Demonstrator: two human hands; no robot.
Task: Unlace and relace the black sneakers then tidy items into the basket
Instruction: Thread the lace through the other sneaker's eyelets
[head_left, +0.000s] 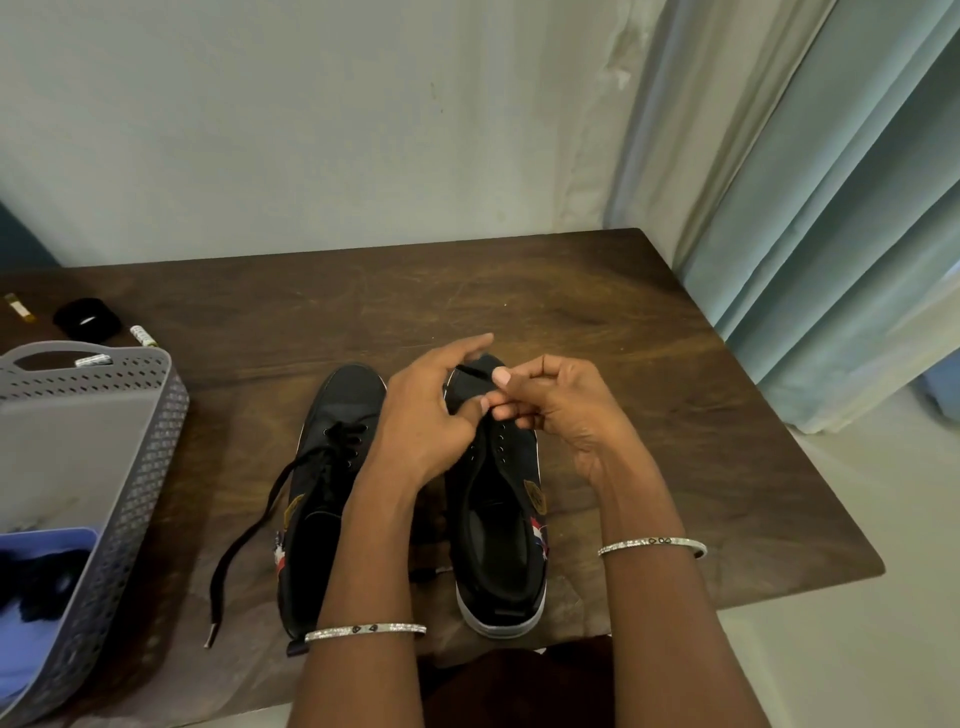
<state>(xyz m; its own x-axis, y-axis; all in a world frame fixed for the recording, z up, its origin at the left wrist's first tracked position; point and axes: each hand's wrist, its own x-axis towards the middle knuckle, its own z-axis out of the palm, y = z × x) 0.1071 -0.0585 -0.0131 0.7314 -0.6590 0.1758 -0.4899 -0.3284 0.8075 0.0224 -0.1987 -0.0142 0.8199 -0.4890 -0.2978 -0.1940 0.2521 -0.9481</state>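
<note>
A table is filling mid-frame, with a basket sitting at lower left. At centre, a laced sneaker and an unlaced sneaker are standing side by side. Over the latter's toe, the left hand and right hand are pinching a lace.

Two black sneakers stand side by side on one wooden table: the left sneaker and the right sneaker. One loose lace trails left. Two hands, the left hand and the right hand, with two silver bangles. One grey basket holds one blue tub. At far left: two white tubes, one black round item, one small yellow item.
</note>
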